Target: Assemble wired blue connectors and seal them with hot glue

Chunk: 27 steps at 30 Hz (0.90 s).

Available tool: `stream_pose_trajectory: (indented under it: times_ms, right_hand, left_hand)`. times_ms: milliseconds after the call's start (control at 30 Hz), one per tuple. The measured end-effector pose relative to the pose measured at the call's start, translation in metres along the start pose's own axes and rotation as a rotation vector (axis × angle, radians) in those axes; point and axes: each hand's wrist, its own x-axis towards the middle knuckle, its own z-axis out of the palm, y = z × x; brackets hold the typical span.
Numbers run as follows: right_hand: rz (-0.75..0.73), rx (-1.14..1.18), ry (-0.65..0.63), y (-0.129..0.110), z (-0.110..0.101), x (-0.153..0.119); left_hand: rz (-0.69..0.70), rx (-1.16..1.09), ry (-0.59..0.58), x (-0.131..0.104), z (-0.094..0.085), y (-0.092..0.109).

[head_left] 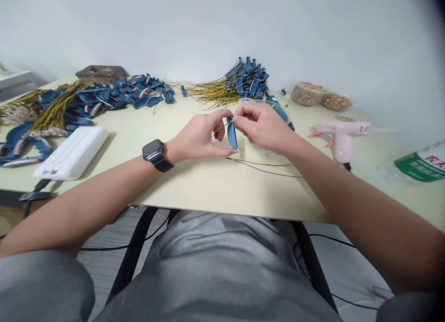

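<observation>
We pinched a small blue leaf piece [232,135] between both hands above the table [208,187]: our left hand [203,136] gripped its lower end, our right hand [262,125] clasped its top. The pink glue gun [342,135] stood right of the leaf.

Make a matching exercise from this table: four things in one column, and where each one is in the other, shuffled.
Things:
1. pink glue gun
2. white box
3. blue leaf piece
4. green-labelled bottle

Places:
A. held between the left hand and the right hand
B. lying at the table's right edge
C. standing on the table right of the hands
D. lying on the table left of the hands, near the front edge

Pairs: 1-C, 2-D, 3-A, 4-B
</observation>
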Motion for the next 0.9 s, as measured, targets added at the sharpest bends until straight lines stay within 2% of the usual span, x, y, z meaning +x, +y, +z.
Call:
stream_pose_trajectory:
  times_ms: [133,367,633,900]
  right_hand:
    - [0.024,0.042,0.041,0.003,0.007,-0.012]
    - [0.146,0.089,0.049,-0.004,0.008,-0.020]
    - [0.107,-0.007,0.105,-0.005,0.011,-0.015]
    - [0.202,0.157,0.131,-0.003,0.018,-0.017]
  left_hand:
    - [0.030,0.040,-0.006,-0.004,0.010,0.001]
    - [-0.026,0.060,-0.037,-0.003,0.009,0.005]
    - [-0.072,0.065,-0.068,0.000,0.006,0.013]
    - [-0.019,0.093,-0.041,0.001,0.008,0.012]
